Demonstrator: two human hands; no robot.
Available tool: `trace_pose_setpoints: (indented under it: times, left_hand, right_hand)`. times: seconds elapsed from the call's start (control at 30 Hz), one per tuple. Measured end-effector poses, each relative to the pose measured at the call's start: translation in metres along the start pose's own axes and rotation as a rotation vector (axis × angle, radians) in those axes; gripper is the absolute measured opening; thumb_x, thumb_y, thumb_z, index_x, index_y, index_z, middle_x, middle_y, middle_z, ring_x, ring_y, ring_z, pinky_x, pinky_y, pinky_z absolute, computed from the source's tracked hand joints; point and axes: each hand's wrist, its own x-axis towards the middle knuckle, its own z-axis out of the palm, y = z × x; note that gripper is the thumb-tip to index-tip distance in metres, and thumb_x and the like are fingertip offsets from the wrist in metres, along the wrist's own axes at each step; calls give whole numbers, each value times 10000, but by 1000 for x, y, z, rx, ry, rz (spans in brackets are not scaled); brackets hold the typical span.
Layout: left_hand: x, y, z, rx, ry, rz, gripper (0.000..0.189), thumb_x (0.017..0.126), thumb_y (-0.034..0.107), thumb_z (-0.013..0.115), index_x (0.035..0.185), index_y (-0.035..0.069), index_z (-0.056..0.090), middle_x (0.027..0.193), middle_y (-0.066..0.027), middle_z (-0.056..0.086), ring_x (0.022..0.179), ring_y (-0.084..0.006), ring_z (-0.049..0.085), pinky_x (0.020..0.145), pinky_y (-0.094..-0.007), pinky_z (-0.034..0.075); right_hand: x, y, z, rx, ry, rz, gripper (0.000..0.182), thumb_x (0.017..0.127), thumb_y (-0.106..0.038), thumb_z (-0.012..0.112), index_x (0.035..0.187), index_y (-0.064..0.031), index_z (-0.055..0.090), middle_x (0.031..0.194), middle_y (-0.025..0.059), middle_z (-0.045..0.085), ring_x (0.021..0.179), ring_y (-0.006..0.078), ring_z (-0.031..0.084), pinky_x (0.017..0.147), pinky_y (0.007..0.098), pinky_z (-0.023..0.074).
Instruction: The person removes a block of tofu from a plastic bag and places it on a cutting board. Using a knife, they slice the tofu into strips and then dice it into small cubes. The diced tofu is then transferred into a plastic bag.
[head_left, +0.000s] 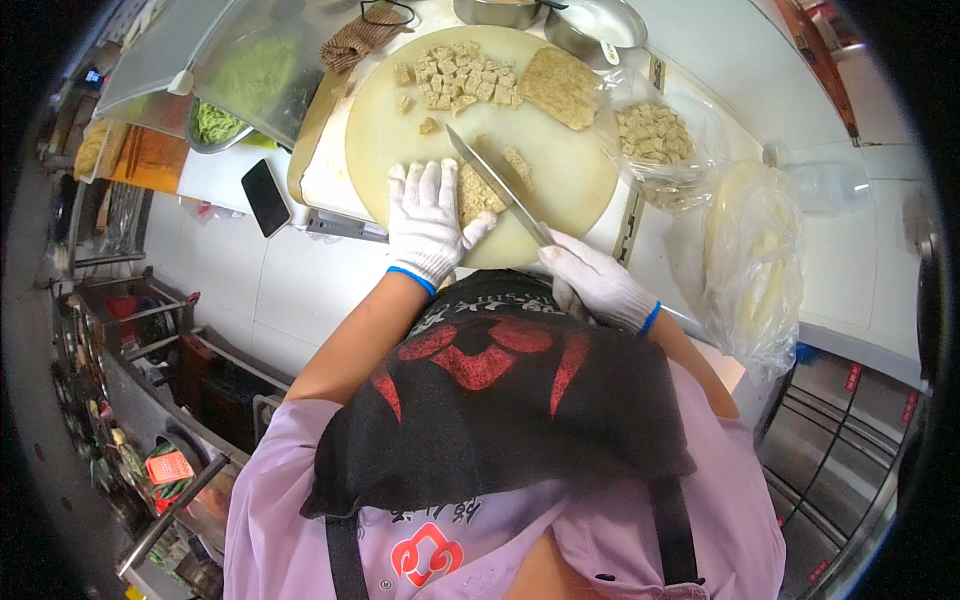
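Observation:
A white knit glove covers my left hand (429, 217), which lies with fingers spread on the left part of a porous tan slab (477, 196), pressing it to a round cutting board (574, 169). In my right hand (596, 274), also gloved, is the handle of a knife (501, 184); its blade crosses over the slab, pointing up and left. A narrow cut strip (517, 166) lies right of the blade. Further up the board are a heap of tan cubes (465, 77) and an uncut flat tan piece (560, 88). Whether the blade touches the slab is unclear.
At the right stand an open plastic bag of tan cubes (654, 133) and a bagged pale item (754, 255). Metal bowls (596, 26) and a brown striped cloth (364, 39) lie beyond the board. A smartphone (265, 198) and a bowl of shredded greens (216, 124) are at the left.

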Motion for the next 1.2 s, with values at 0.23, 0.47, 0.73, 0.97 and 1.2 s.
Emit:
trace_pose_setpoints:
  times: [0.23,0.47,0.73,0.97,1.2]
  left_hand:
    - [3,0,1,-33,50,13,965,866,710,616,1487,-15,470,1445,-250,530,1397,-411,440,1226,-573,226]
    - [-21,-18,0,-199,203,61,834,861,575,707,1402,-39,547,1367,-281,573,1328,-465,495,1199,-574,294]
    - [-19,-16,6,-176,218,73,739,869,491,733,1359,-41,584,1356,-264,561,1300,-464,501,1170,-558,347]
    - [-26,-27,-11,-402,306,160,602,786,268,788,1278,-16,588,1262,-219,581,1203,-461,545,1040,-529,473]
    - [-31,-28,3,-347,273,119,544,802,296,778,1241,19,615,1258,-196,591,1211,-445,548,1024,-513,481]
  right_hand:
    - [64,-40,18,309,23,-25,647,1045,-448,599,1513,-24,453,630,-9,521,477,99,494,444,279,426]
    - [1,2,-2,48,-38,-52,571,1097,-365,532,1515,12,438,638,-14,518,512,85,483,508,263,430]
    - [79,-26,30,119,-35,-111,589,1063,-436,583,1503,-58,482,670,-18,518,513,90,474,484,272,427]
    - [8,-22,2,59,-119,-78,509,1093,-377,531,1453,-20,500,656,-2,555,532,79,510,502,254,437]
    - [34,-14,14,30,-157,-25,613,1112,-351,482,1578,16,329,609,6,510,468,99,457,455,261,405]
